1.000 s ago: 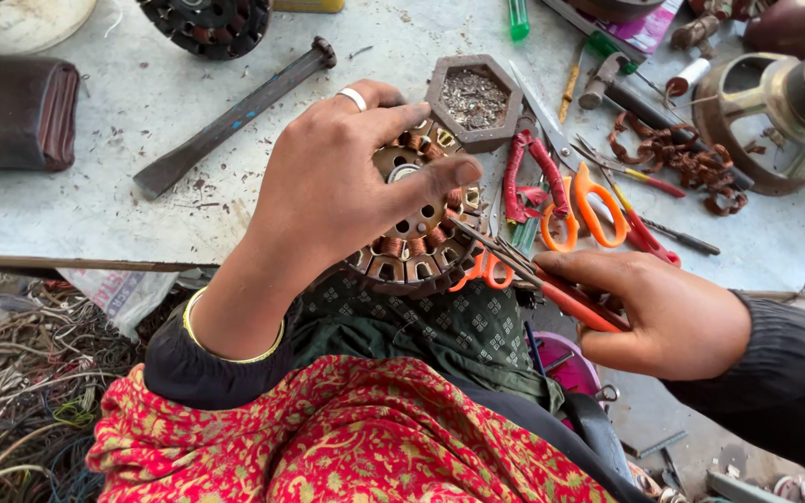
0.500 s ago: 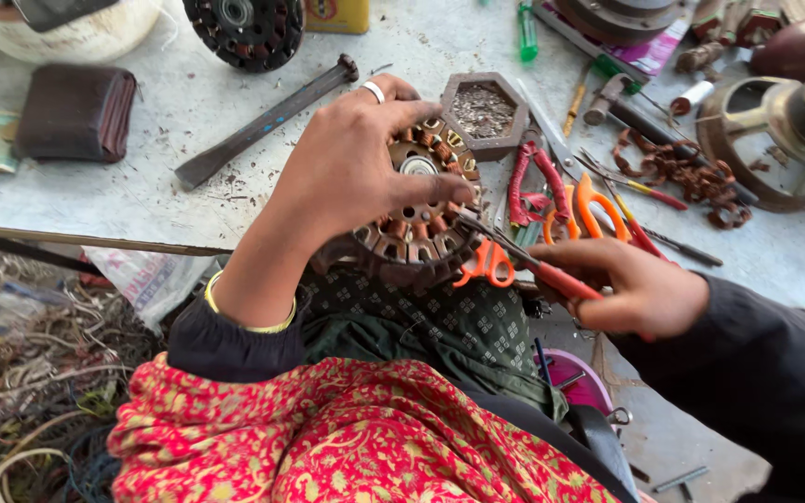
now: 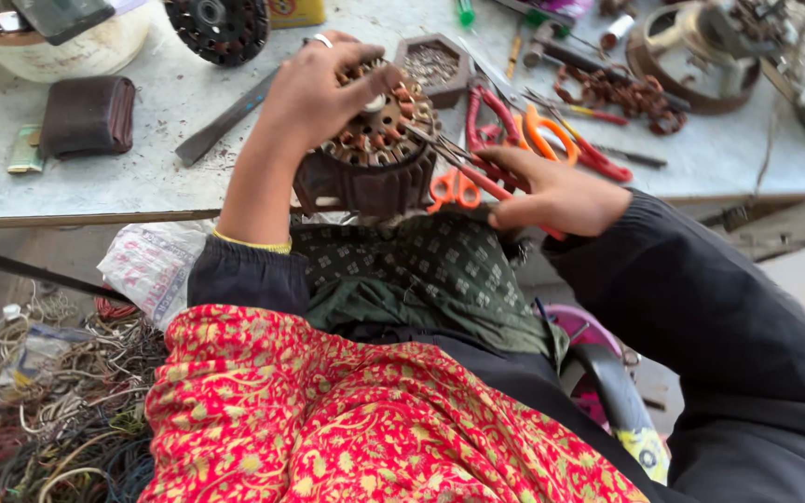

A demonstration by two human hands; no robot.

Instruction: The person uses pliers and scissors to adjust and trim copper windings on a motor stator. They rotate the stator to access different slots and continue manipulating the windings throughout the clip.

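Table [image 3: 142, 177] in front of me carries the clutter: a brown pouch [image 3: 88, 114], a flat metal bar [image 3: 225, 121], orange-handled scissors [image 3: 542, 130]. Against its near edge, above my lap, sits the round motor core [image 3: 375, 154] with copper windings. My left hand [image 3: 323, 88] grips its top, fingers curled over it. My right hand [image 3: 552, 191] is clenched around red-handled pliers [image 3: 468, 168], tips touching the windings.

Motor stator [image 3: 375, 154]: round, dark body, ring of copper-wound coils on top, tilted toward the viewer at the table's near edge, partly over the lap. Pliers [image 3: 477, 172]: red-handled, slim metal tip pointing up-left, touching the coils on the stator's right side; handles run down-right.
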